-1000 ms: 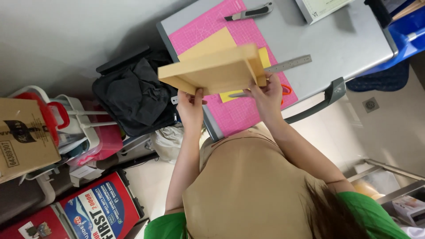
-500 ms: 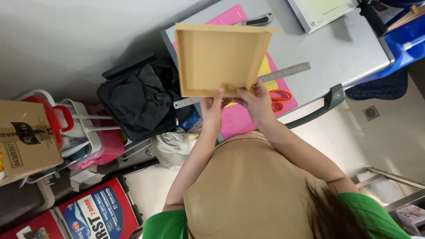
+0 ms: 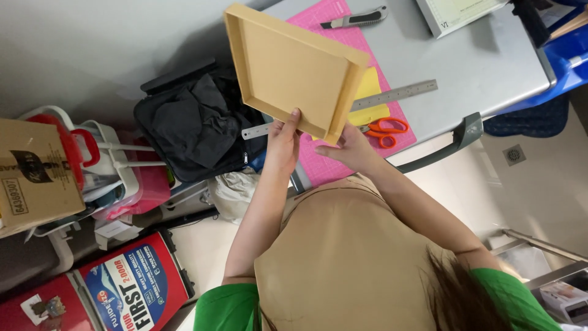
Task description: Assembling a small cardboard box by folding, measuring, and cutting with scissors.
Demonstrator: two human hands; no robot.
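Lifted higher since before, the tray (image 3: pixel 294 73) (hollow side showing) sits clamped by both hands (image 3: pixel 283 144) (image 3: pixel 350 147); steady its near edge.

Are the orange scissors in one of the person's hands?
No, the orange scissors lie on the pink mat; both hands hold the tan tray.

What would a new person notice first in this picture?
The eye goes first to the shallow tan cardboard tray, held up over the table edge with its open side to the camera, the left hand and right hand gripping its lower edge. Under it on the grey table lie a pink cutting mat, a steel ruler and orange scissors. A black bag sits at the left.
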